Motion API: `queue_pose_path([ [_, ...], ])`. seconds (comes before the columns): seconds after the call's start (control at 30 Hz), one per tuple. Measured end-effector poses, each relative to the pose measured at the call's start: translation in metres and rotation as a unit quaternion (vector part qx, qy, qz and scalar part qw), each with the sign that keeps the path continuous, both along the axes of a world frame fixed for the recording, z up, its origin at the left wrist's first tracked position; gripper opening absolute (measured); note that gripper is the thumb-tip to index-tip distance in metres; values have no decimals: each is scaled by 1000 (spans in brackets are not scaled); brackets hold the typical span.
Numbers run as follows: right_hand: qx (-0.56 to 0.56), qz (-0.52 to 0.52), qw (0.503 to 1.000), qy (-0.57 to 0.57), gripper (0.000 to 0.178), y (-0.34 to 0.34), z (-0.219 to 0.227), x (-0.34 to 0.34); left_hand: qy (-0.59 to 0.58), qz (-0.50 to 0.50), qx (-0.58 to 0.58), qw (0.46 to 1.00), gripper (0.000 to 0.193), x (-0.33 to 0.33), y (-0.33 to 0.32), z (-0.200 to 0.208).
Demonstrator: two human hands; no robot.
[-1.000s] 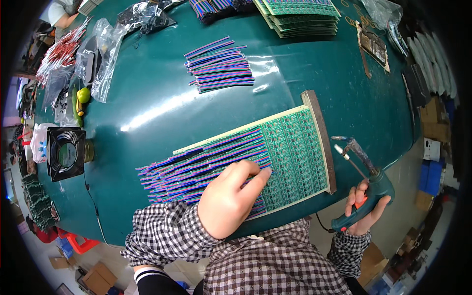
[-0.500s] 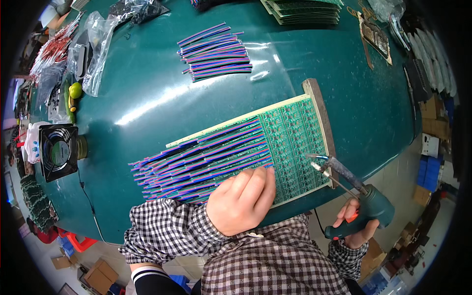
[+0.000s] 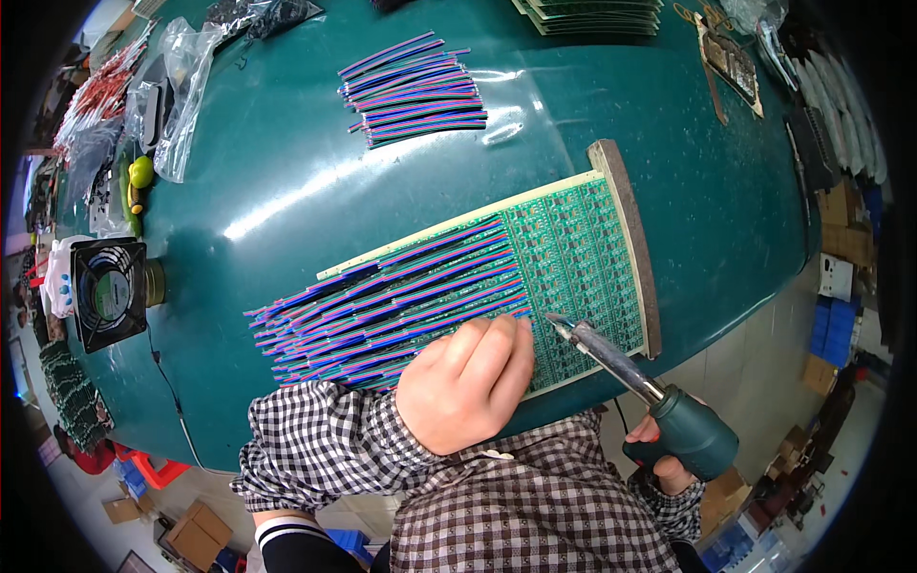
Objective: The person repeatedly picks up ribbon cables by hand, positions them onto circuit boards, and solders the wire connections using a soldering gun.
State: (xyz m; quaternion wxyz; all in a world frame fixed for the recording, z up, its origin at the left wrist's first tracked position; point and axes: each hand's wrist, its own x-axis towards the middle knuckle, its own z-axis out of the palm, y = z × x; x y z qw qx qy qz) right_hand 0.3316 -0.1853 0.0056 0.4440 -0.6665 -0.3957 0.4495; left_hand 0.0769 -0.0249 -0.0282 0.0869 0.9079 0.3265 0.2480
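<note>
A green circuit board panel lies slanted on the table, its right end against a wooden strip. Ribbon wires in blue, red, green and black lie in rows across its left part, their ends along one line on the board. My left hand is closed at the lowest of these rows, fingertips pinching a ribbon wire that the fingers mostly hide. My right hand grips a dark green soldering gun by its handle. Its metal tip points left over the board, just right of my left fingertips.
A bundle of loose ribbon wires lies beyond the panel. Stacked green boards stand at the far edge. A small black fan with its cord sits at the left, near clear plastic bags. A worn metal piece lies far right.
The soldering gun has swung left and its tip has come over the board, close to my left fingertips. My left hand stays pinched at about the same spot. The view has shifted slightly.
</note>
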Motion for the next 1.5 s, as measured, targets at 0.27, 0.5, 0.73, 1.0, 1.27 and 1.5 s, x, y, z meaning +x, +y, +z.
queue_pose_path([
  [0.27,-10,51,996,-69,55,12,5,-2,5,2,2,1000,38,0,0,0],
  [0.5,-10,54,996,-70,54,14,4,-2,0,4,6,1000,36,1,0,-2],
  [0.73,-13,49,996,-80,57,10,5,-3,0,1,7,1000,35,0,1,-2],
  [1.0,6,19,993,-113,63,13,6,-11,3,5,10,1000,34,1,-1,-2],
  [1.27,-18,26,995,-95,63,4,4,-4,18,1,32,999,34,-2,-1,-5],
  [1.5,-17,13,996,-90,62,2,4,-6,14,8,38,999,33,0,-2,-5],
])
